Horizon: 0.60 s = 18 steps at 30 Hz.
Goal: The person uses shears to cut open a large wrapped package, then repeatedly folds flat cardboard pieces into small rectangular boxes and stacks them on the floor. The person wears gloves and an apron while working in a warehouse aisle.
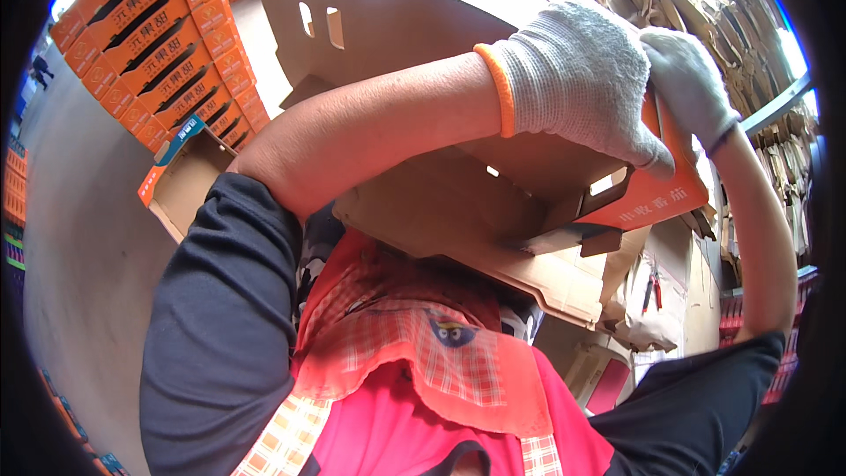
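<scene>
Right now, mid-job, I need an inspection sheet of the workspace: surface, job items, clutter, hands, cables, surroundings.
Surface: grey floor visible at left; whatever supports the box, if anything, is hidden.
Job's things: a brown cardboard box, open and tilted in front of the person, with an orange end panel at right.
Clutter: a red-handled tool lies at lower right; an open small carton with orange and teal sides is at left.
Hands: left gloved hand and right gloved hand are close together at the orange end panel; their fingers' closure is unclear.
Cables: nothing seen.
Surroundings: stacked orange boxes upper left; piled brown cardboard upper right; a distant person far left.
</scene>
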Motion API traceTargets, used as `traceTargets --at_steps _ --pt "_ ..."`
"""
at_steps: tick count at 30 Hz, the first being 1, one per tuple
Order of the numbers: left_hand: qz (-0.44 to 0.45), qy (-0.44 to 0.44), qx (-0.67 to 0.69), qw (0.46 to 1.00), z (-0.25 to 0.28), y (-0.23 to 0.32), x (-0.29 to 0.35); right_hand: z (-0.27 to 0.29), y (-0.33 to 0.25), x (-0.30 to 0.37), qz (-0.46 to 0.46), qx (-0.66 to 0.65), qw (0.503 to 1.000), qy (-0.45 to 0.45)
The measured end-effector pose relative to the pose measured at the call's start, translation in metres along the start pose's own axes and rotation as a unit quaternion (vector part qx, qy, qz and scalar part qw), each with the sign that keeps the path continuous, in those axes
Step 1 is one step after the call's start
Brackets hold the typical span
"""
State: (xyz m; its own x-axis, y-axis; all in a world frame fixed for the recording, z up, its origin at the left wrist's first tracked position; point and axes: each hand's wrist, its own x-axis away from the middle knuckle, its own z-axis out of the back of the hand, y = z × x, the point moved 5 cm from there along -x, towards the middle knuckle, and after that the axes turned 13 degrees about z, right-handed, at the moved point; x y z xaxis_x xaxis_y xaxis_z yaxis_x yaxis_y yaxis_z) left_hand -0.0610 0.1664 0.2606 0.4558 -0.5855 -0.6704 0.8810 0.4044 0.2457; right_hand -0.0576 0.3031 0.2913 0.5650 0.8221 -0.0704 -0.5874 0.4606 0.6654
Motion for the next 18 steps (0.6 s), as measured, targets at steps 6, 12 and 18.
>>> traceTargets --at_steps 6,12,18 --pt "-0.064 0.129 0.199 0.969 0.0 -0.004 0.004 -0.021 0.012 -0.007 -0.085 -0.054 0.995 -0.028" --pt "0.03 0.056 0.388 0.919 0.032 -0.054 0.026 0.035 -0.033 -0.042 -0.18 -0.328 0.924 0.072" --pt "0.011 -0.079 0.134 0.988 0.022 -0.037 0.198 -0.021 0.043 0.064 -0.377 -0.598 0.683 0.183"
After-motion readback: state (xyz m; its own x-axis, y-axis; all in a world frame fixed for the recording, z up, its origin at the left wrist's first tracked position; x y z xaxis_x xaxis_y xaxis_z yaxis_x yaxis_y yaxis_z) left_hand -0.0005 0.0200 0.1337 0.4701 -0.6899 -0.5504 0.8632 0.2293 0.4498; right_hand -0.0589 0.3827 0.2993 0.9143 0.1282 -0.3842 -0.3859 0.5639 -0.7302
